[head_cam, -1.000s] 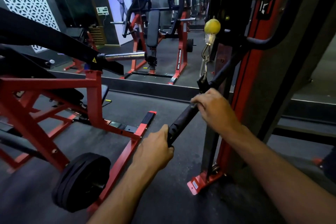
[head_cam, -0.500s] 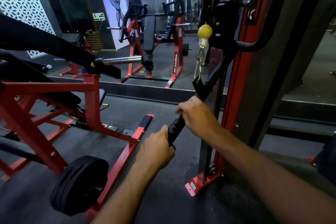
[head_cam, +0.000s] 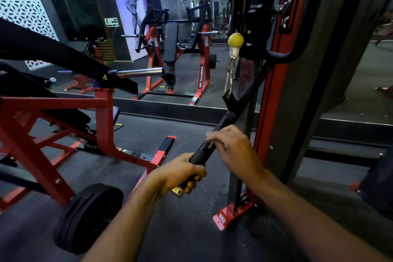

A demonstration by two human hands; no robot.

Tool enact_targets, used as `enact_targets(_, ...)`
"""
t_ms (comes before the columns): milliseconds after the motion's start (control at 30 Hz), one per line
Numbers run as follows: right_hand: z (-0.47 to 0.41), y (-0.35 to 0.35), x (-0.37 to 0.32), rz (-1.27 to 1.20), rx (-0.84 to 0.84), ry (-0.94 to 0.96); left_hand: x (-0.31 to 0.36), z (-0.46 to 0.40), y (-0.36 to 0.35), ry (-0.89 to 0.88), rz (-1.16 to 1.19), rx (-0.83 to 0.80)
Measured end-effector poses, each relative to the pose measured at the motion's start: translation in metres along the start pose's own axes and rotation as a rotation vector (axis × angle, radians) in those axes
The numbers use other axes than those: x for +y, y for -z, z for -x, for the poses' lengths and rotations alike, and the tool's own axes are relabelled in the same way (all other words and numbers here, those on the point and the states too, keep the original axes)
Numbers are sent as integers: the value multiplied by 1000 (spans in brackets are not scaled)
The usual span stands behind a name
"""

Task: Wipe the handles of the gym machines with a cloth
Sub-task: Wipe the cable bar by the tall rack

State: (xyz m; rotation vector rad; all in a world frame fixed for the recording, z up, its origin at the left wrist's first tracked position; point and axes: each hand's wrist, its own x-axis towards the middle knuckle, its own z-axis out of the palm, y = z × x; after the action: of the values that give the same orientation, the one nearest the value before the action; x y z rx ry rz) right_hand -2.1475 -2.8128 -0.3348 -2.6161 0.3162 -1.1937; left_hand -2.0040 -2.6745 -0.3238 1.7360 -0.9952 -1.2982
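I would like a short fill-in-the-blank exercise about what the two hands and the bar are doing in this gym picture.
1. The left hand grips the near end of the black ____.
2. The right hand lies on the bar ____ up than the left hand.
3. The ball above the clip is ____.

Missing words: bar; farther; yellow

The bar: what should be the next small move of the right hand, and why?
Probably slide the right hand further down the bar toward the left hand, which grips the low end. The short stretch of grip between them looks not yet covered.
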Motion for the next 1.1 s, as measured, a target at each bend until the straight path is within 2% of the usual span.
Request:
enact_targets(100,5,3,7,11,-93,114,-2,3,-3,-28,-67,78)
enact_targets(200,-11,15,39,12,19,-13,-7,6,-18,-127,-195,357)
enact_targets(300,-19,15,52,-42,100,-172,-18,2,-41,-283,-479,694)
enact_targets(367,-15,6,46,-73,122,-195,-26,2,-51,-322,-607,818)
enact_targets(433,-7,-1,35,-112,145,-196,-28,4,-52,-335,-614,855)
enact_targets(567,16,-19,1,-140,49,24,-30,13,-41,-333,-605,846)
enact_targets(633,25,-25,-9,-141,-36,131,-33,14,-34,-337,-567,792)
enact_targets(767,7,-12,17,-49,-94,241,-30,12,-25,-325,-281,588)
enact_targets(933,-23,13,56,83,6,73,-21,18,-22,-211,46,345)
enact_targets(1100,-16,15,50,84,158,-67,-18,17,-24,-116,158,291)
